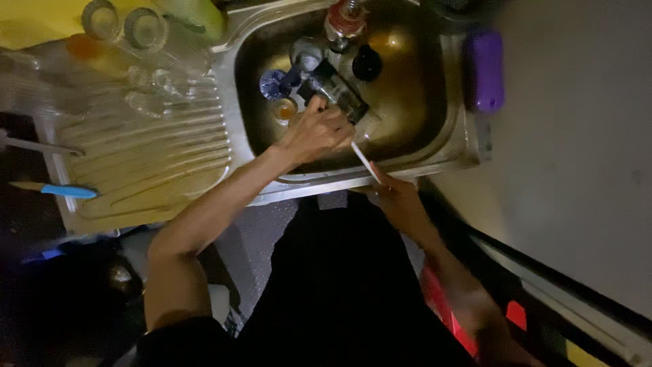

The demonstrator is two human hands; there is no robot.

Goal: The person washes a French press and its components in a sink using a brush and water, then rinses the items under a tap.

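Observation:
My left hand point(316, 132) reaches into the steel sink point(435, 102) and grips a clear glass jar with a dark lid point(336, 92), held on its side under the tap point(345, 20). My right hand point(394, 197) is at the sink's front rim and holds a thin white stick-like tool point(365, 162) that points up towards the jar. In the basin lie a blue patterned cup point(274, 83), a small orange-filled dish point(285, 109) and a dark round object point(367, 62).
Several clear glasses point(146, 27) stand upside down on the ribbed draining board point(149, 156) to the left. A blue-handled knife point(64, 190) lies at its left edge. A purple object point(486, 68) rests on the sink's right rim beside a grey counter point(577, 136).

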